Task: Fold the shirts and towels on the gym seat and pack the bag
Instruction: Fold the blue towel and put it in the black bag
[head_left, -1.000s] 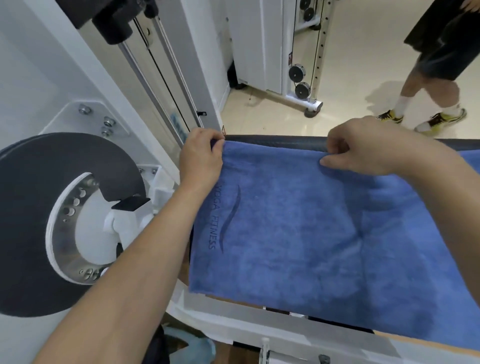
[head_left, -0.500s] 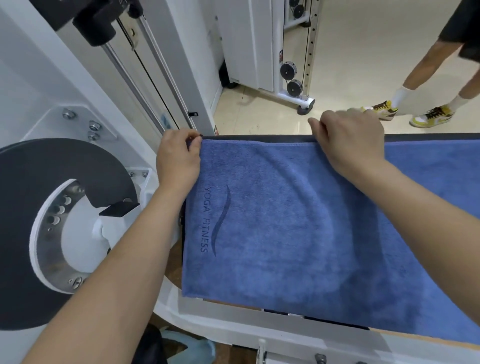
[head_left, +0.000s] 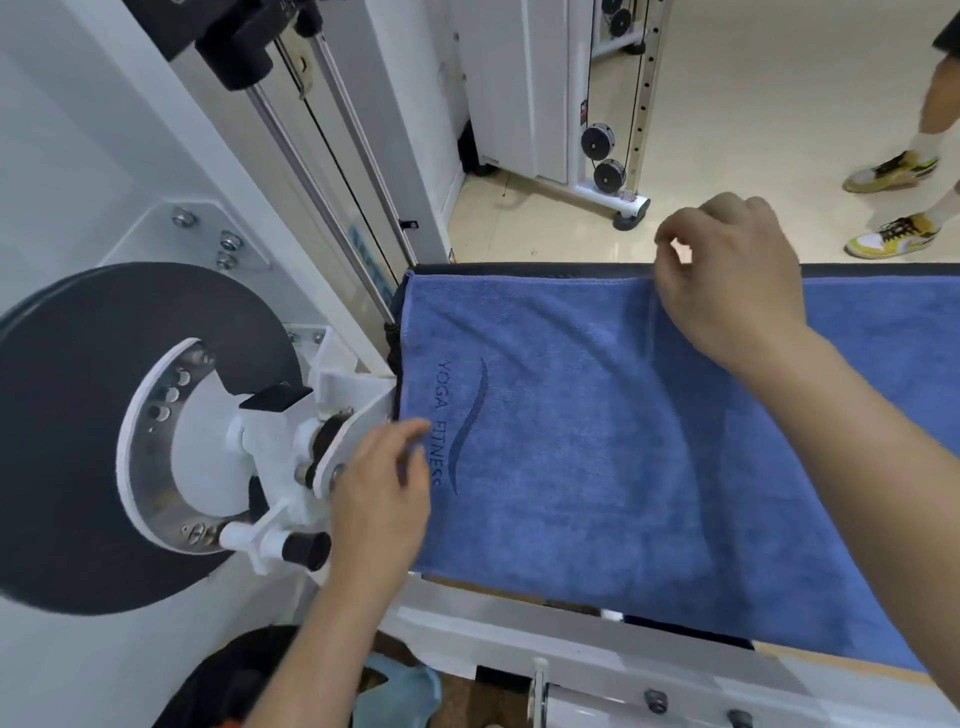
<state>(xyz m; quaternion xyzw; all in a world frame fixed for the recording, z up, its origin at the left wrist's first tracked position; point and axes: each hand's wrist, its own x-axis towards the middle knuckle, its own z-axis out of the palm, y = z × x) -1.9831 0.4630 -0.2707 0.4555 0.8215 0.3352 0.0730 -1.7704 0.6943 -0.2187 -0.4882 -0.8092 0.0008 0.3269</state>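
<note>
Bare left hand (head_left: 379, 499) and bare right hand (head_left: 727, 280) (forearms likewise uncovered, up to the frame's edge).

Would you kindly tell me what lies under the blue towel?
A dark seat pad shows as a strip beyond the far and left edges of the towel, with white frame below its near edge. The towel covers the rest, so anything else beneath is hidden.

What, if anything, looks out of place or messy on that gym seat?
Nothing stands out. The blue towel lies flat and square along the black seat, with only faint creases near its middle.
</note>
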